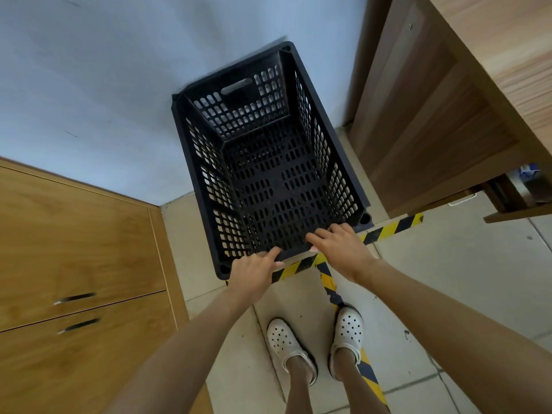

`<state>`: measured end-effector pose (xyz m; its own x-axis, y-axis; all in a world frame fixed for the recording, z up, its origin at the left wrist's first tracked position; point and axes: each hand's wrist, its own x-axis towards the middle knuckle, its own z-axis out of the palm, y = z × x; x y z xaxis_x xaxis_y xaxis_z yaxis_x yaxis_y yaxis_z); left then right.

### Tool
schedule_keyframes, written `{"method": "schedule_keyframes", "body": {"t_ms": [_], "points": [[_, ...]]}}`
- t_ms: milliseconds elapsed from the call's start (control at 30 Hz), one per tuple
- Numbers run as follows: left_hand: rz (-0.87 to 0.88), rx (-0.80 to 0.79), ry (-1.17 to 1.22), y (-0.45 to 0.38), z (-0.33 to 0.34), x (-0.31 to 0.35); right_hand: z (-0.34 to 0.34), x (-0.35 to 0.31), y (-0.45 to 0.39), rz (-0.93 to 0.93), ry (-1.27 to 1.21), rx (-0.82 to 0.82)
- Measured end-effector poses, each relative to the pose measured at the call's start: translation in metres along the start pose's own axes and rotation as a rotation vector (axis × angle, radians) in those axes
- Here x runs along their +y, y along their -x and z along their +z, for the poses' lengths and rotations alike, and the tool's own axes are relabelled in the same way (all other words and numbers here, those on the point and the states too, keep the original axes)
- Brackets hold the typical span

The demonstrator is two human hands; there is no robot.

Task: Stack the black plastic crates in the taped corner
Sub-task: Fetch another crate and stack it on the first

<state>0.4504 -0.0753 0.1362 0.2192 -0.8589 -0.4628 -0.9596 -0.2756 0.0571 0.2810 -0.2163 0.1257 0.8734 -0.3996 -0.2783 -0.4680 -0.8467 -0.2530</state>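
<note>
A black plastic crate (268,186) with slotted walls and floor stands empty in the corner, its far end against the pale wall (119,70). Its near end sits at a yellow-and-black tape line (391,227) on the tiled floor. A second dark edge shows below its rim at the corners, so another crate may be under it; I cannot tell for sure. My left hand (254,271) grips the near rim by the left corner, index finger lying along the edge. My right hand (340,249) has its fingers curled over the near rim further right.
A wooden cabinet (74,249) with two metal handles flanks the crate on the left. A wooden desk side panel (433,115) closes the right. Another tape strip (328,282) runs back towards my feet in white clogs (286,342).
</note>
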Motion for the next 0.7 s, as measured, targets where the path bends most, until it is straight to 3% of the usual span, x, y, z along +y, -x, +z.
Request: {"method": "schedule_keyframes", "body": {"t_ms": [567, 700], "points": [[0.028, -0.074, 0.023, -0.001, -0.004, -0.016, 0.009, -0.003, -0.006, 0.002, -0.068, 0.008], [0.014, -0.19, 0.167, -0.01, -0.011, -0.019, 0.008, 0.004, -0.007, 0.007, -0.125, -0.015]]}}
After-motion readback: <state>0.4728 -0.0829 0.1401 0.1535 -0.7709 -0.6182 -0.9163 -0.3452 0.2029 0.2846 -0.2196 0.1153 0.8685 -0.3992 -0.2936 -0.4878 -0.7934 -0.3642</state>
